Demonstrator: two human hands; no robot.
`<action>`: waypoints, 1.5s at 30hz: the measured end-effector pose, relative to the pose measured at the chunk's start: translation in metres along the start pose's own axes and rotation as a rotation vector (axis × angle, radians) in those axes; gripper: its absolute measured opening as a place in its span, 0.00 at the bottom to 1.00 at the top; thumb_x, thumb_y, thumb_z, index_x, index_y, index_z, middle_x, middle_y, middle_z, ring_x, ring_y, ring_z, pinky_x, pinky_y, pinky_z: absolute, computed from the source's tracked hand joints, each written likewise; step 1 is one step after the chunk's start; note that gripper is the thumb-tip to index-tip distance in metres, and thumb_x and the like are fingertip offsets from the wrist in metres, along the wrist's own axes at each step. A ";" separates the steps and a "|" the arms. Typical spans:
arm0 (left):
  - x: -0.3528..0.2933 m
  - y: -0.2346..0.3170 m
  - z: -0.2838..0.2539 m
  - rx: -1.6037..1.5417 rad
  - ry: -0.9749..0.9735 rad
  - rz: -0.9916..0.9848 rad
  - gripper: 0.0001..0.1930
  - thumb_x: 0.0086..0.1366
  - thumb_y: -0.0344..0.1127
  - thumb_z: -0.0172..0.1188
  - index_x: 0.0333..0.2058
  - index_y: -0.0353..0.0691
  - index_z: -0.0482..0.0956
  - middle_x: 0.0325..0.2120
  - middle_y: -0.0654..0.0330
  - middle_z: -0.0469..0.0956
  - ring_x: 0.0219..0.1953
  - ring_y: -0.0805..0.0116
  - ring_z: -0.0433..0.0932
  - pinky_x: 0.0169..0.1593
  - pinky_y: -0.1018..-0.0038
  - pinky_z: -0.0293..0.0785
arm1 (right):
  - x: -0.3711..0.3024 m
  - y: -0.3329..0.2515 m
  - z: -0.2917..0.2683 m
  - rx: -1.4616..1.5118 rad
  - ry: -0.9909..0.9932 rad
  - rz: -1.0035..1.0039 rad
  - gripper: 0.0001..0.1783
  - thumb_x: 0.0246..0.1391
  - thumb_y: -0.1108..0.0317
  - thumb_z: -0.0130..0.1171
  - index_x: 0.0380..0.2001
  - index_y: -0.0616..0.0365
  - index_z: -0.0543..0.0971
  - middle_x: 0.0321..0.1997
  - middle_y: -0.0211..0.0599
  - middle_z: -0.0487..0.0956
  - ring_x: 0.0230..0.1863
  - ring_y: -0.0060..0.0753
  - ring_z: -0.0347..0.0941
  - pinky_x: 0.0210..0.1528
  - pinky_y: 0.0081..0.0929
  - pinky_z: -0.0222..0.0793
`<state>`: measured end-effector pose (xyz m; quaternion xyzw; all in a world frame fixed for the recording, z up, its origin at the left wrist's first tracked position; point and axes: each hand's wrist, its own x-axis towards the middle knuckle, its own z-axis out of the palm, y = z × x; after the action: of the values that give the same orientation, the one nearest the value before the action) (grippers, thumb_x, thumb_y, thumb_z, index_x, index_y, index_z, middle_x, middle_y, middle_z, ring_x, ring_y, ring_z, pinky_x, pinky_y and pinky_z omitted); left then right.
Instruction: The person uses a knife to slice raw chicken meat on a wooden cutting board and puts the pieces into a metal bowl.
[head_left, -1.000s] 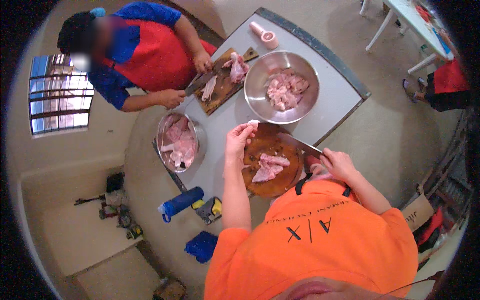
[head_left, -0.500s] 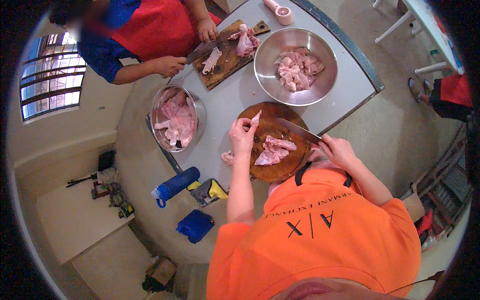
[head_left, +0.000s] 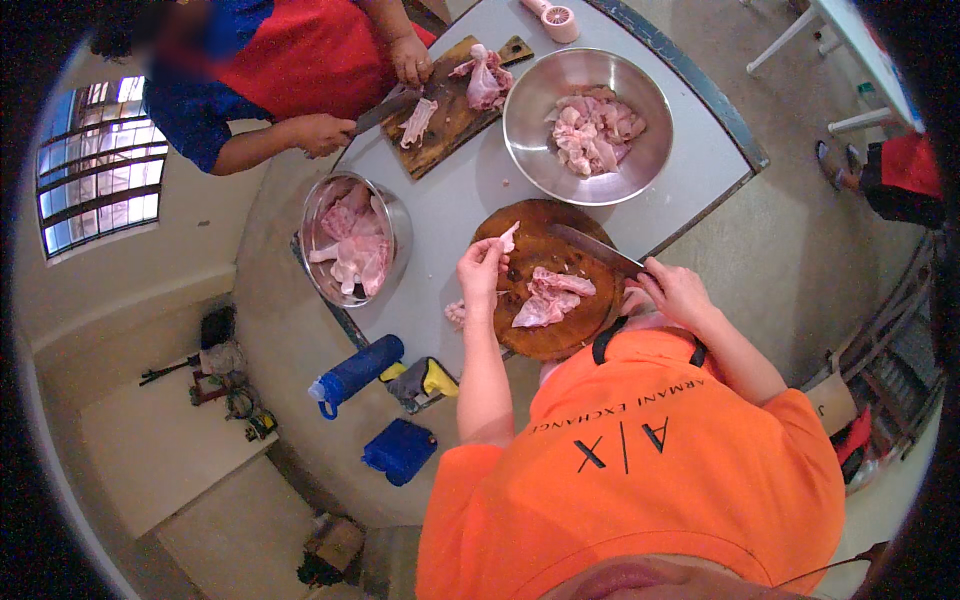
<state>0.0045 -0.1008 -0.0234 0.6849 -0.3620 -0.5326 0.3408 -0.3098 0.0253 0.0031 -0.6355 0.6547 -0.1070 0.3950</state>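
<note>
My left hand (head_left: 484, 262) pinches a small strip of raw chicken (head_left: 510, 237) over the left part of a round wooden chopping board (head_left: 545, 345). In my right hand (head_left: 674, 294) is the handle of a knife (head_left: 598, 249), its blade lying across the board's far right part. A larger piece of raw chicken (head_left: 552, 297) rests at the middle of the board, between my hands. Some pale scraps (head_left: 456, 313) lie on the table at the board's left edge, partly behind my left forearm.
Beyond the board stands a steel bowl of cut chicken (head_left: 598, 130); a steel pot of chicken pieces (head_left: 352, 240) is at the left. Across the table, a co-worker's hand (head_left: 322, 134) holds a knife (head_left: 385, 109) by a rectangular board (head_left: 455, 112). A pink handheld fan (head_left: 558, 22) lies far off.
My left hand has shifted slightly, and the chicken strip in it now tilts and hangs a little lower. The knife in my right hand stays nearly in place.
</note>
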 end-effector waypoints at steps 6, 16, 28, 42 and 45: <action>-0.018 0.031 0.013 0.754 0.066 0.746 0.06 0.57 0.25 0.61 0.35 0.37 0.80 0.32 0.57 0.80 0.30 0.65 0.78 0.34 0.70 0.74 | 0.002 0.002 0.003 -0.013 -0.016 0.016 0.13 0.62 0.56 0.47 0.34 0.56 0.68 0.27 0.49 0.78 0.31 0.59 0.75 0.32 0.52 0.69; -0.027 0.005 0.006 0.626 0.176 0.505 0.05 0.58 0.28 0.60 0.33 0.37 0.80 0.32 0.56 0.79 0.33 0.62 0.78 0.39 0.67 0.75 | 0.003 0.005 0.004 -0.002 -0.020 0.039 0.14 0.61 0.56 0.47 0.34 0.55 0.68 0.26 0.51 0.77 0.31 0.60 0.74 0.32 0.53 0.68; -0.024 0.018 0.031 0.630 0.034 0.520 0.28 0.48 0.31 0.71 0.51 0.45 0.76 0.39 0.59 0.69 0.30 0.70 0.72 0.38 0.71 0.73 | 0.006 0.004 0.003 -0.001 -0.025 0.031 0.14 0.61 0.56 0.47 0.35 0.56 0.69 0.26 0.51 0.77 0.32 0.60 0.74 0.33 0.53 0.68; -0.009 -0.012 0.027 0.630 0.213 0.369 0.10 0.53 0.36 0.69 0.28 0.37 0.80 0.29 0.57 0.75 0.27 0.67 0.75 0.34 0.71 0.72 | 0.007 0.007 0.006 0.004 -0.036 0.051 0.14 0.61 0.55 0.48 0.36 0.55 0.70 0.28 0.50 0.79 0.33 0.59 0.76 0.34 0.52 0.69; -0.007 -0.025 0.016 0.572 0.237 0.337 0.09 0.53 0.35 0.68 0.27 0.37 0.80 0.27 0.57 0.76 0.26 0.65 0.76 0.34 0.70 0.73 | 0.006 0.006 0.005 0.001 -0.028 0.038 0.14 0.62 0.55 0.48 0.36 0.55 0.70 0.28 0.50 0.79 0.32 0.58 0.76 0.34 0.52 0.70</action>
<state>-0.0090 -0.0834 -0.0449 0.7404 -0.5624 -0.2627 0.2580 -0.3104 0.0227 -0.0069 -0.6243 0.6610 -0.0909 0.4063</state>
